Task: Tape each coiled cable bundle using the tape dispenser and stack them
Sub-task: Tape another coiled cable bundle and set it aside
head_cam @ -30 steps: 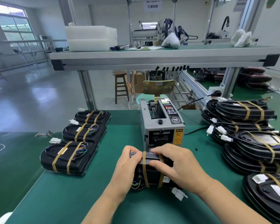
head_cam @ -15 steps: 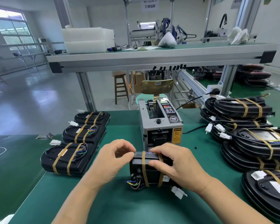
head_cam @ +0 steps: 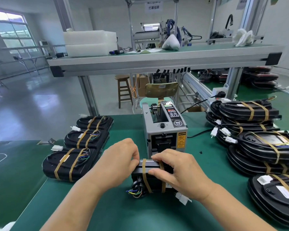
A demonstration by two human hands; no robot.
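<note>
Head view, bundle: the black coiled cable bundle [head_cam: 154, 183] stands on its edge on the green bench mat [head_cam: 107, 210], just in front of the grey boxy tape dispenser [head_cam: 163, 130] and held between both hands.
Head view, long axis: it runs left to right across the person, with coloured wire ends [head_cam: 134, 192] at the lower left end and a white plastic connector [head_cam: 182, 198] at the lower right.
Head view, tape: two tan bands cross that axis, the left tape band [head_cam: 144, 174] and the right tape band [head_cam: 163, 186]. Both pass over the top edge.
Head view, left hand: the left hand [head_cam: 122, 162] is at the bundle's left end, fingers curled, their tips pinching the top edge right at the left tape band.
Head view, right hand: the right hand [head_cam: 178, 172] covers the top and right part, with fingers along the far top edge and thumb on the near face, clamping the bundle.
Head view, left row: three flat black taped bundles lie in a row, the nearest [head_cam: 70, 162] well apart from the hands and on the left hand's side.
Head view, right pile: larger black taped coils [head_cam: 247, 112] are heaped nearer the right hand.
Judgement, step: taping looks nearly done, and the left fingertips seem to be pressing a band end down.
Judgement, next move: the bundle matches the left row in shape and wire ends, so it probably goes there, though I cannot be sure. That means tipping it from edge to flat and carrying it leftward along its own long axis, left hand leading.
</note>
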